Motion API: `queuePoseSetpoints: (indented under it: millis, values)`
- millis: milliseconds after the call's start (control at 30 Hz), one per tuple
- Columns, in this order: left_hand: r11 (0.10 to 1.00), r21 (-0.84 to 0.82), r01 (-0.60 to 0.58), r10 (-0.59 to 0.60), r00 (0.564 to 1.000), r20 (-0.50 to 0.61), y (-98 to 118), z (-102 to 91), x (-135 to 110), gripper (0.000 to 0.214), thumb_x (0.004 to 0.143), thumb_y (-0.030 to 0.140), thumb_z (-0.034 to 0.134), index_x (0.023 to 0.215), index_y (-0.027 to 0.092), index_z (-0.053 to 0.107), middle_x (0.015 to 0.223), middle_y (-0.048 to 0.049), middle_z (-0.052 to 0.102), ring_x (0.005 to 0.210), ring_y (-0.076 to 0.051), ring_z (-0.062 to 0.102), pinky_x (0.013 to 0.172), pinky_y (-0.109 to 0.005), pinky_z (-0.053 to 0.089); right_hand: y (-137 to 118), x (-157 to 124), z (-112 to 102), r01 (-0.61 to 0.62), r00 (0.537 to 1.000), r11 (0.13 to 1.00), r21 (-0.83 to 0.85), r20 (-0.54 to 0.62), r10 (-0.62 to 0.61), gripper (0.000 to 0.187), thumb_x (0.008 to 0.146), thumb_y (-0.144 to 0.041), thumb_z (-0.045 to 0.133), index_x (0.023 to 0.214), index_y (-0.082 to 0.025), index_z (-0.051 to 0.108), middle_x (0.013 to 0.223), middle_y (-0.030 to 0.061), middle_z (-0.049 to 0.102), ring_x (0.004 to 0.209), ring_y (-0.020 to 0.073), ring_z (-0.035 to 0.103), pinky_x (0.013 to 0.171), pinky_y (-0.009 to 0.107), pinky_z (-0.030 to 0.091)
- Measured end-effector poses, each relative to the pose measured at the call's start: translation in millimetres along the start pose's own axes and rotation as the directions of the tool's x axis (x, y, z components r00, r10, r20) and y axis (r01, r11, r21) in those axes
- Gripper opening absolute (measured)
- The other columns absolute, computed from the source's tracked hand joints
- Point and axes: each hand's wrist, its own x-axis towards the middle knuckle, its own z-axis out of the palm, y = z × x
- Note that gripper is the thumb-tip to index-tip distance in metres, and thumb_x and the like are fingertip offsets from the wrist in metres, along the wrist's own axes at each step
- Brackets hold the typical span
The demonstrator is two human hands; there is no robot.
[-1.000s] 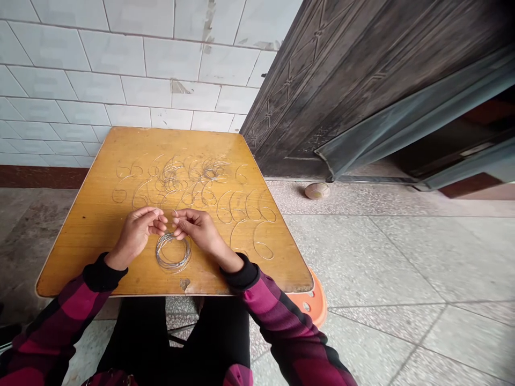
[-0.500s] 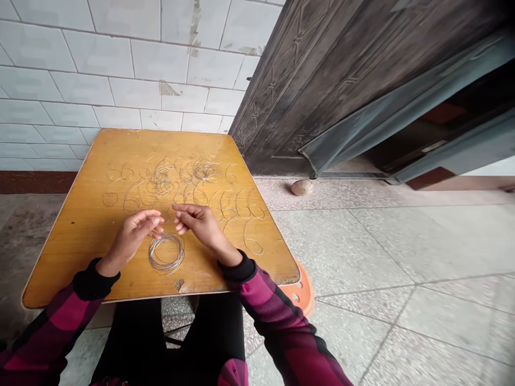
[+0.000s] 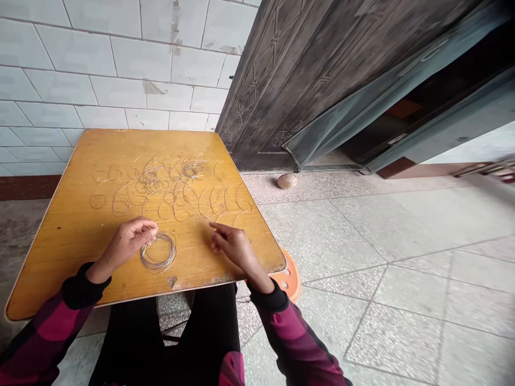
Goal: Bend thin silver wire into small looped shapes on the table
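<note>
L hand (image 3: pixel 131 242) pinching top of wire coil (image 3: pixel 159 266) on worktop (image 3: pixel 52 268); R hand (image 3: pixel 233 245) half-open, empty, right of coil; wire loops (image 3: pixel 173 195) farther.

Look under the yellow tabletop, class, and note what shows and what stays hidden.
Under the wooden tabletop show the person's black trousers and the rim of an orange plastic stool. The tabletop hides the rest of the stool.

Bare left hand (image 3: pixel 131 241) low on the L side, fingers bunched & curled, tips pointing down, wrist angled in. Bare right hand (image 3: pixel 233 246) well apart, palm down, index stretched out, other fingers loosely curled. Both forearms reach fwd in magenta-and-black checked sleeves (image 3: pixel 284 335), black ribbed cuffs (image 3: pixel 82 286) at wrists.
</note>
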Motion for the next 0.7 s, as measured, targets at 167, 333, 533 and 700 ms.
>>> queuePoseSetpoints:
  millis: [167,333,533,700]
  values:
    - [1.000,0.006,0.019,-0.019,1.000,-0.019,0.7,-0.8,1.4,0.020,0.082,0.036,0.062,0.087,0.016,0.066,0.068,-0.0007,0.067,0.060,-0.013,0.063,0.056,-0.023,0.050,2.7,-0.9,6.5,-0.022,1.000,0.997,-0.079,-0.018,0.020,0.039,0.085,-0.023,0.049,0.119,-0.011,0.064,0.060,0.0017,0.067,0.049,0.0130,0.063,0.054,0.024,0.053]
    - [1.000,0.009,0.012,-0.012,1.000,-0.020,-0.1,-0.6,2.3,0.020,0.081,0.035,0.063,0.086,0.016,0.066,0.068,-0.0007,0.068,0.060,-0.014,0.064,0.056,-0.023,0.051,2.2,-2.1,6.6,-0.051,0.999,0.996,-0.078,-0.002,0.051,0.038,0.087,-0.024,0.050,0.121,-0.011,0.062,0.061,0.0021,0.068,0.050,0.0137,0.065,0.055,0.024,0.054]
    - [1.000,0.007,-0.008,0.008,0.999,-0.035,1.9,-0.4,2.7,0.020,0.079,0.035,0.063,0.084,0.016,0.066,0.067,-0.0007,0.067,0.058,-0.014,0.064,0.055,-0.023,0.052,2.7,0.4,8.9,-0.064,0.998,0.993,-0.102,-0.007,0.064,0.035,0.086,-0.021,0.051,0.118,-0.012,0.064,0.061,0.0013,0.068,0.050,0.0134,0.065,0.052,0.022,0.053]
    - [0.999,0.034,0.014,-0.012,0.999,-0.038,0.7,-1.8,4.3,0.022,0.080,0.036,0.062,0.085,0.016,0.066,0.067,-0.0008,0.068,0.055,-0.013,0.063,0.055,-0.024,0.052,1.1,-0.1,3.4,-0.078,0.997,0.994,-0.080,-0.027,0.076,0.036,0.085,-0.020,0.049,0.117,-0.011,0.064,0.061,0.0017,0.068,0.050,0.0136,0.065,0.053,0.023,0.054]
